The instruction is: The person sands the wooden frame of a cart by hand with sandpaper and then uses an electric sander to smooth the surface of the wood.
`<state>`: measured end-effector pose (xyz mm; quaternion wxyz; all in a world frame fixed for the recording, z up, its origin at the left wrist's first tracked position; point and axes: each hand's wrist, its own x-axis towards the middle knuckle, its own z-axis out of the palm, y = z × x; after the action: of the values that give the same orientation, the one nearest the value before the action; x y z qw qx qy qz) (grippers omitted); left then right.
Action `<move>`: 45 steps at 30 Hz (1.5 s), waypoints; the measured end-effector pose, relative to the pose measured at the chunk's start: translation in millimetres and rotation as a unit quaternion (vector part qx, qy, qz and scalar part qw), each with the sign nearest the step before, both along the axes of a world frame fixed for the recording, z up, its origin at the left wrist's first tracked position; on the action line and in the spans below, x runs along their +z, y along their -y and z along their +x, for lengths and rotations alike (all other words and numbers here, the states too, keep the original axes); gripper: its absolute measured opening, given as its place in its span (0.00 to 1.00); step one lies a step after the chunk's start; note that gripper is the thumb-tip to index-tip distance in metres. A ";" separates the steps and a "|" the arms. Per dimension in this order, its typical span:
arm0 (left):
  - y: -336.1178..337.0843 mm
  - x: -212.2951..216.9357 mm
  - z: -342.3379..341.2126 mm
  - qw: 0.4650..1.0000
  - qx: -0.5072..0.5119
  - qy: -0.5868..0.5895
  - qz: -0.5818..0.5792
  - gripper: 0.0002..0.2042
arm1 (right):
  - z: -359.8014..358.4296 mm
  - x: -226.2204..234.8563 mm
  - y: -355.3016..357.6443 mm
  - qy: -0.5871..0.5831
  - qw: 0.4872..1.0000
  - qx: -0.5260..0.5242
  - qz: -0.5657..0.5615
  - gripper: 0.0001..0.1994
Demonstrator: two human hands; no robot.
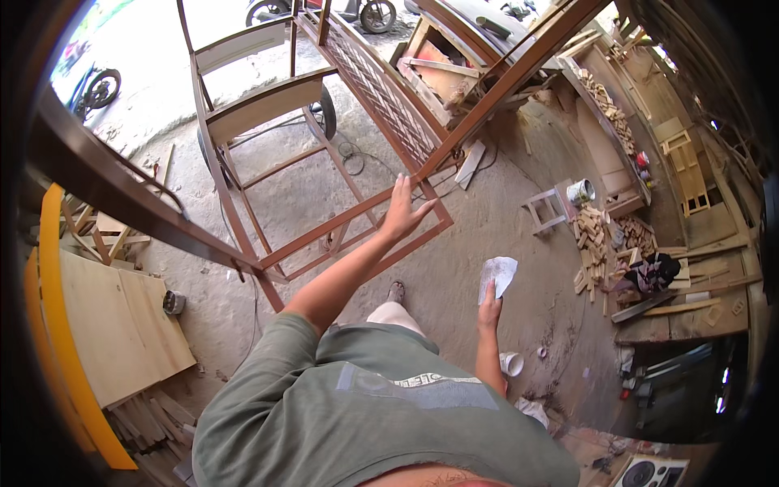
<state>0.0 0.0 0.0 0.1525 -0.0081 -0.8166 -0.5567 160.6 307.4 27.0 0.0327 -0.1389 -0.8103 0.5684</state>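
The left hand (402, 214) is spread, thumb apart, at the reddish-brown, straight-railed cart frame (324, 228) standing ahead on the grey, dusty floor (519, 239); whether it touches, I cannot tell; leaning there might rock the frame; the right hand (489, 308) pinches a crumpled, white, paper-like sheet (501, 274) near its lower edge, so a loosened grip could drop it.

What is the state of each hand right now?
Left hand: open, at the brown frame; contact unclear.
Right hand: closed, holding a whitish sheet.
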 end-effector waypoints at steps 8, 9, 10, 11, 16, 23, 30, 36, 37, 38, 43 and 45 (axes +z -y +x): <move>-8.8 44.8 -129.1 0.975 0.033 -0.077 -0.204 0.43 | -126.3 -20.7 -98.5 -0.008 0.999 0.036 -0.002 0.33; -1.1 36.2 -131.8 0.960 0.010 -0.063 -0.273 0.42 | -136.9 -19.2 -117.2 -0.001 0.999 0.035 -0.008 0.33; 10.5 37.2 -131.2 0.944 0.015 -0.125 -0.306 0.39 | -153.6 -16.0 -133.9 0.001 0.999 0.038 -0.011 0.33; 20.7 39.2 -132.0 0.930 -0.015 -0.129 -0.343 0.41 | -165.7 -15.0 -147.6 0.006 0.999 0.041 -0.015 0.32; 73.3 81.8 -175.4 0.823 -0.123 -0.023 -0.554 0.54 | -225.5 18.4 -175.7 -0.003 0.995 0.086 0.050 0.31; 108.6 90.6 -199.5 0.771 -0.048 0.099 -0.628 0.57 | -332.4 79.6 -135.6 -0.087 0.976 0.184 0.082 0.30; 66.6 77.4 -131.1 0.853 -0.015 0.085 -0.515 0.49 | -468.9 73.0 -117.2 -0.115 0.940 0.303 0.109 0.26; -3.7 82.5 -53.1 0.882 0.385 0.046 -0.267 0.17 | -605.8 128.4 1.6 -0.136 0.835 0.488 0.216 0.27; -34.6 76.9 -40.4 0.874 0.416 0.005 -0.250 0.10 | -625.9 125.1 20.8 -0.227 0.774 0.549 0.218 0.27; -74.9 89.7 -34.1 0.865 0.436 0.005 -0.249 0.10 | -642.2 117.0 37.9 -0.309 0.709 0.598 0.211 0.28; -279.9 49.3 -42.6 0.861 0.479 0.107 0.133 0.12 | -601.6 96.8 154.0 -0.405 0.419 0.765 0.274 0.32; -336.1 75.7 -101.0 0.749 0.375 0.171 0.518 0.19 | -576.1 67.6 180.6 -0.479 0.302 0.802 0.190 0.32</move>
<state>-101.0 336.1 75.7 0.1872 0.4746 -0.3526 -0.7845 -415.5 126.8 94.5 -0.0311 0.8864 -0.4486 0.1102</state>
